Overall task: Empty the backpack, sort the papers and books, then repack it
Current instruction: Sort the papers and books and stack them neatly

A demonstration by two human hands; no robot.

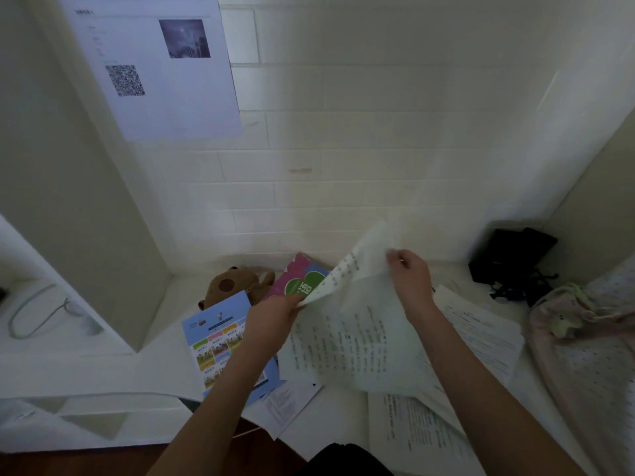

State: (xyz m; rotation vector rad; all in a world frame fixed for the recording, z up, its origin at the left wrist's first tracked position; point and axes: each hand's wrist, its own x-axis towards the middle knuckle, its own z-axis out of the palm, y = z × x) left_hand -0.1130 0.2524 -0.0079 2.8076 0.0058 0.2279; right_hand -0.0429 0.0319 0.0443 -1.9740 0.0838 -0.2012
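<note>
Gripping one printed sheet [347, 338] between both hands [275, 314].

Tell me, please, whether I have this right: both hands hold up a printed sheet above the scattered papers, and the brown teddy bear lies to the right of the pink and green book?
Not quite: the teddy bear lies to the left of the pink and green book, as the head view shows. The rest holds: the left hand and right hand hold up a printed sheet above the scattered papers.
</note>
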